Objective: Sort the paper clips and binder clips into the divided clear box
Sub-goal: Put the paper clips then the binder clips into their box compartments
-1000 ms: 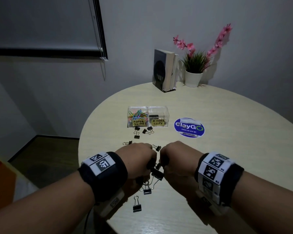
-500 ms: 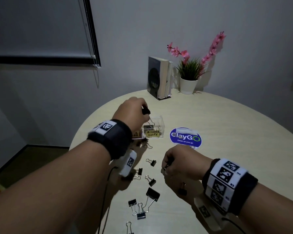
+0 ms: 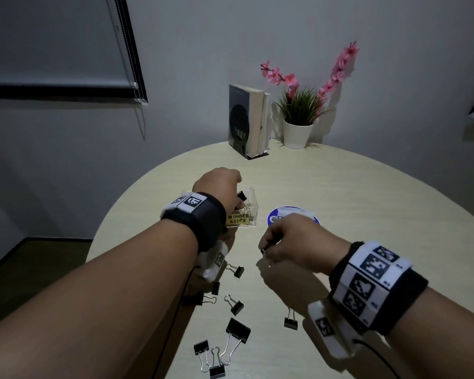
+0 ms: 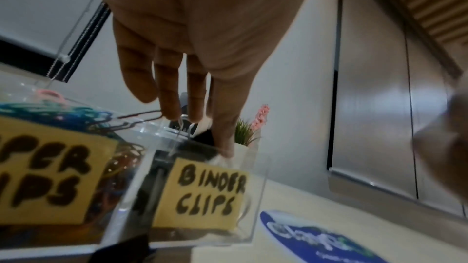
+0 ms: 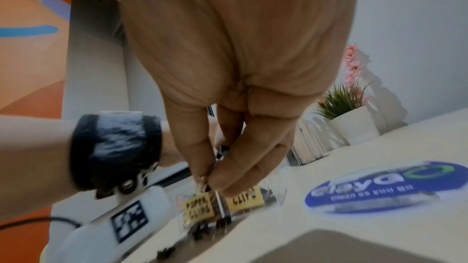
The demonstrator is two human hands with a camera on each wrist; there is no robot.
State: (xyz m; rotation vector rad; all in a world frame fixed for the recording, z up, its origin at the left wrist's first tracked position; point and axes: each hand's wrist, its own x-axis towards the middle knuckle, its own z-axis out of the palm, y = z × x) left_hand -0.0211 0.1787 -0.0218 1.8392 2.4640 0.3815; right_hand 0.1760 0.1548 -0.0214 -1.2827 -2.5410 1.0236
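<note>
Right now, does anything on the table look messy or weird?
Yes: black binder clips lie scattered at all angles on the table instead of in the clear box. Nothing looks broken or spilled.

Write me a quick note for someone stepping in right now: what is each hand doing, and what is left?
Left hand: over the clear box, fingers pinching a black binder clip above the side labelled binder clips.
Right hand: raised above the table, pinching another small clip.
Done: coloured paper clips fill their labelled side; some binder clips are boxed.
Left: drop both held clips, then gather the loose binder clips near you.
</note>
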